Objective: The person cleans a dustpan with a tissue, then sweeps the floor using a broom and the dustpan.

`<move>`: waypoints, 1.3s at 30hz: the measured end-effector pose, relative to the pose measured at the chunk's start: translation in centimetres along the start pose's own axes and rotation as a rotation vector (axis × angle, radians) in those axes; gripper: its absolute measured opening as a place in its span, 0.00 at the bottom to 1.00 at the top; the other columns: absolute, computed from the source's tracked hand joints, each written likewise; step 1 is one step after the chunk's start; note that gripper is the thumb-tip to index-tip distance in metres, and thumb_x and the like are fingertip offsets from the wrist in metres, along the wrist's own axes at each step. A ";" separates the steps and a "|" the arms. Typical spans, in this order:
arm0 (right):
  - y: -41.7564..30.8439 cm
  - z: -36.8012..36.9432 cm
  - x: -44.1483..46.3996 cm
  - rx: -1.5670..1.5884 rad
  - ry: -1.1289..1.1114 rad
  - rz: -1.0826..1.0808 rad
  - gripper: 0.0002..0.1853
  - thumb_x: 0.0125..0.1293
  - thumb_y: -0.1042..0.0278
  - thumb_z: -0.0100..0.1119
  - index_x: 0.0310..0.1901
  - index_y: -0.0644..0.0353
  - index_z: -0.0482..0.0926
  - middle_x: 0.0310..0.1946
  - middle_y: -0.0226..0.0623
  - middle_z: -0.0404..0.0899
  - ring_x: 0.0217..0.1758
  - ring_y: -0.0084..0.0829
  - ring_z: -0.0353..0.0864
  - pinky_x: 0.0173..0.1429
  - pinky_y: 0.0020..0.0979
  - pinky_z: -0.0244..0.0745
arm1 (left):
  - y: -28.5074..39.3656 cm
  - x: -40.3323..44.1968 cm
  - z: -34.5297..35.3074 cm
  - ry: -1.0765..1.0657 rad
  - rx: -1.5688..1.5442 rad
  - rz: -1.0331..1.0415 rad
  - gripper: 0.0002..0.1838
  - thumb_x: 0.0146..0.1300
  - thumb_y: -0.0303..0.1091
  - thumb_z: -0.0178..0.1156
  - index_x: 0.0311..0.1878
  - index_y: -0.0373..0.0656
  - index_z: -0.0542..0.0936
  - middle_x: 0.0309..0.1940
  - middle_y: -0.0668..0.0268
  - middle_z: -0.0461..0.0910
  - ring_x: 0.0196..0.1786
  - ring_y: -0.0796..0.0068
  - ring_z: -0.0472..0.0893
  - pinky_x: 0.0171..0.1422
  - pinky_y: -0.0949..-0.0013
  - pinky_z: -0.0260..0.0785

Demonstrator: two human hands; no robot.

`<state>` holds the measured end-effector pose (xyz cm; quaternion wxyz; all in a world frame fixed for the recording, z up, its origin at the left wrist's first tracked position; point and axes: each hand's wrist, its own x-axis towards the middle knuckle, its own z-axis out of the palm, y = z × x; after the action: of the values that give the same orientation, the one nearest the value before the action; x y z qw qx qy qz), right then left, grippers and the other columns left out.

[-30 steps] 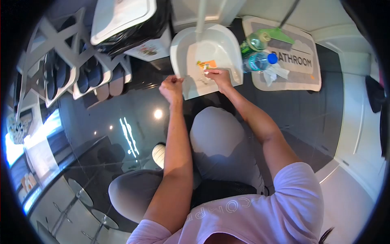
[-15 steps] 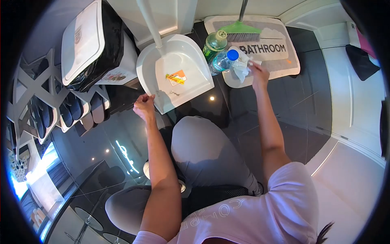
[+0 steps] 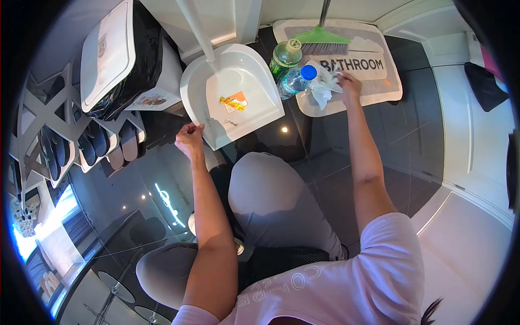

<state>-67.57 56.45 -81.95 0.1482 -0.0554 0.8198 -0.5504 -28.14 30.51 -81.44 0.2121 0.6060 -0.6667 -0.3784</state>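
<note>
My right hand (image 3: 350,86) pinches the edge of a crumpled white tissue (image 3: 323,86) on the bathroom mat (image 3: 374,89). Beside the tissue stand a clear bottle with a blue cap (image 3: 294,82) and a green bottle (image 3: 283,59). My left hand (image 3: 190,139) is closed near the front left corner of the white dustpan (image 3: 259,97); whether its fingers hold something is too small to tell. In the dustpan lie an orange and yellow wrapper (image 3: 235,102) and a few small bits of debris (image 3: 231,122).
A green broom (image 3: 323,38) rests on the mat's back part. The lidded trash bin (image 3: 111,57) with a black bag stands left of the dustpan. Further left is a white shoe rack (image 3: 32,116) with dark slippers. A white door (image 3: 471,135) is at the right.
My right hand has moved from the dustpan to the tissue on the mat and taken hold of it. The view has shifted to the right. My left hand stays by the dustpan's corner.
</note>
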 end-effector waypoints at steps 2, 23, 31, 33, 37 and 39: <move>-0.1 -1.8 0.6 0.700 -0.027 0.202 0.16 0.55 0.86 0.54 0.46 0.63 0.78 0.41 0.40 0.79 0.43 0.33 0.79 0.43 0.29 0.76 | -0.1 0.1 0.0 0.000 -0.049 0.001 0.09 0.44 0.28 0.69 0.29 0.35 0.82 0.18 0.66 0.80 0.19 0.83 0.76 0.24 0.79 0.67; -3.8 28.6 -18.9 -0.144 -0.687 -0.576 0.11 0.51 0.83 0.52 0.36 0.64 0.81 0.33 0.38 0.78 0.39 0.34 0.77 0.45 0.31 0.71 | 0.5 -0.2 -0.4 0.023 -0.066 0.015 0.08 0.43 0.26 0.69 0.30 0.37 0.82 0.19 0.66 0.81 0.19 0.83 0.77 0.26 0.79 0.69; -3.1 25.5 -18.3 -0.213 -1.057 -1.165 0.09 0.46 0.83 0.49 0.28 0.63 0.78 0.34 0.37 0.77 0.44 0.39 0.75 0.49 0.34 0.69 | -0.6 0.1 0.1 0.058 -0.058 0.047 0.08 0.43 0.26 0.69 0.28 0.36 0.82 0.18 0.67 0.80 0.18 0.84 0.76 0.24 0.80 0.67; -3.1 24.2 -17.3 -0.313 -1.220 -1.110 0.10 0.46 0.83 0.48 0.29 0.62 0.79 0.35 0.37 0.76 0.45 0.39 0.74 0.51 0.34 0.68 | -0.6 0.3 0.2 0.039 -0.070 0.013 0.08 0.42 0.26 0.69 0.28 0.36 0.82 0.18 0.67 0.80 0.18 0.84 0.76 0.25 0.79 0.67; -2.6 21.3 -15.8 -0.274 -0.706 -0.870 0.14 0.49 0.84 0.49 0.36 0.62 0.79 0.35 0.39 0.76 0.46 0.42 0.73 0.53 0.36 0.67 | 0.1 0.0 -0.1 0.044 -0.082 0.007 0.08 0.42 0.26 0.69 0.28 0.36 0.82 0.18 0.67 0.80 0.19 0.84 0.76 0.25 0.79 0.67; -1.9 19.6 -16.6 -0.418 -0.571 -0.818 0.17 0.48 0.85 0.49 0.41 0.63 0.77 0.38 0.42 0.74 0.47 0.44 0.71 0.53 0.36 0.67 | 0.2 0.1 -0.3 0.039 -0.049 0.010 0.09 0.42 0.26 0.70 0.28 0.36 0.82 0.18 0.66 0.80 0.19 0.83 0.77 0.25 0.78 0.68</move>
<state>-45.95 42.54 -84.09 0.1245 -0.5457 0.7504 -0.3516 -28.09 30.38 -81.11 0.2417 0.6044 -0.6562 -0.3817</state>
